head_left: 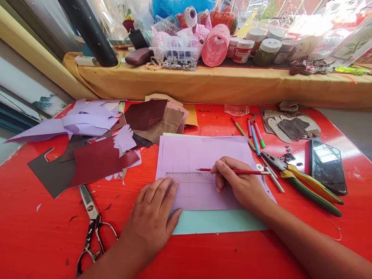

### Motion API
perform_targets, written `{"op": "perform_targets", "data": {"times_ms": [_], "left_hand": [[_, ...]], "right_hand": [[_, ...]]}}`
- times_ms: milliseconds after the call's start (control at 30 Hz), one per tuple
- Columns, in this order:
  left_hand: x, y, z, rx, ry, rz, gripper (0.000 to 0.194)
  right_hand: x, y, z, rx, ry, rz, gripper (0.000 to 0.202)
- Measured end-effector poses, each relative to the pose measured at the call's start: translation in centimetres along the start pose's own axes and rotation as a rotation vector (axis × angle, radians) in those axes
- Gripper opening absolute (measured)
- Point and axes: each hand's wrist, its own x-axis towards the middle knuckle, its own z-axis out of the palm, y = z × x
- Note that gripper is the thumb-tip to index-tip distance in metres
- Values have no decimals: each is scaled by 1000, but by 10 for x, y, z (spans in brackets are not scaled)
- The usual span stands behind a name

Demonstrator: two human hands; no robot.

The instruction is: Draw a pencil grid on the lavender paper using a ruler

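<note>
A purple sheet (203,155) with faint pencil lines lies over a light blue-green sheet (221,221). Across it runs a clear ruler (188,177). My left hand (155,211) lies flat with its fingers spread, fingertips at the ruler's left end and on the purple paper. My right hand (236,180) is closed round a red pencil (206,169), its tip pointing left just above the ruler's upper edge. Whether the tip touches the paper I cannot tell.
Scissors (92,217) and leather scraps (101,161) lie left on the red table (37,232). Markers (254,135), pliers (305,182) and a phone (328,166) are at right. Behind runs a cloth-covered ledge (174,83) with paint jars (243,51).
</note>
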Motion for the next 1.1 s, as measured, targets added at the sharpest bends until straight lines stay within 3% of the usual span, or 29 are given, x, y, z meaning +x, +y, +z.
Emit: {"op": "perform_targets", "data": {"times_ms": [267,467,800,1100], "left_hand": [[1,2,0,7,29,-21,48],[4,-2,-6,30,51,42,48],[4,-2,-12,2,87,63,43],[1,2,-6,-5,89,28,44]], "right_hand": [[2,5,-2,117,116,-25,48],[6,11,-6,141,206,-68,45],[9,13,-7,142,215,-30,49],[9,12,-6,110,214,-43,48]]}}
